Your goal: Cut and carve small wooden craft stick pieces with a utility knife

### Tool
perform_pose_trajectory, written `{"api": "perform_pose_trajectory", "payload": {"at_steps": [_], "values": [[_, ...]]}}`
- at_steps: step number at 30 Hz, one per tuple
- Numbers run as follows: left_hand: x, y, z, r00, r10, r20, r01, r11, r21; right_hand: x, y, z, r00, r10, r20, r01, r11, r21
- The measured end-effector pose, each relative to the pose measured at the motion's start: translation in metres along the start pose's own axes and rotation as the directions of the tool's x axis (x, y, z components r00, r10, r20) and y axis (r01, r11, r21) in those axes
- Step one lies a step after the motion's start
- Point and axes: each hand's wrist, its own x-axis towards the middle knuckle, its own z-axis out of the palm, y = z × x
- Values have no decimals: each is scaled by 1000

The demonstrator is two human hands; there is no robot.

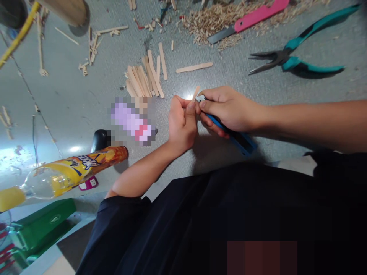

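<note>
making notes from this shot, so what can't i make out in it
- Lower end of the wooden stick: head view, hidden by the left hand.
- Middle of the blue tool: head view, partly covered by the right hand.
- Markings on the purple item: head view, lost under pixelation.
- Far end of the brown cylinder: head view, cut off by the top edge.

Cool, moderate light covers the gray tabletop, with a white glare spot just beyond the left hand and more glare at far left; soft shadow pools under the right hand; the black shirt sinks nearly featureless; wide-angle distortion stretches the plastic bottle; coarse pixelation hides a purple object.
</note>
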Motion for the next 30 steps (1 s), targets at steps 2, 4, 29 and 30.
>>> {"api": "perform_pose_trajectory", "payload": {"at_steps": [2, 4, 29, 30], "values": [[1, 1, 1, 996, -27, -84, 22, 998, -61, 0, -5, 2, 1000, 30, -6, -30, 999, -17], [3, 2, 2, 993, -25, -115, 15, 996, -88, -1, -10, 3, 998, 63, -14, -64, 997, -35], [9, -3, -9, 995, -48, -85, 42, 996, -73, 5, 10, -24, 970, -136, 201, 124, 990, 72], [8, 1, -10, 992, -27, -122, 21, 999, -45, 4, 10, -24, 970, -134, 203, 120, 990, 80]]}}
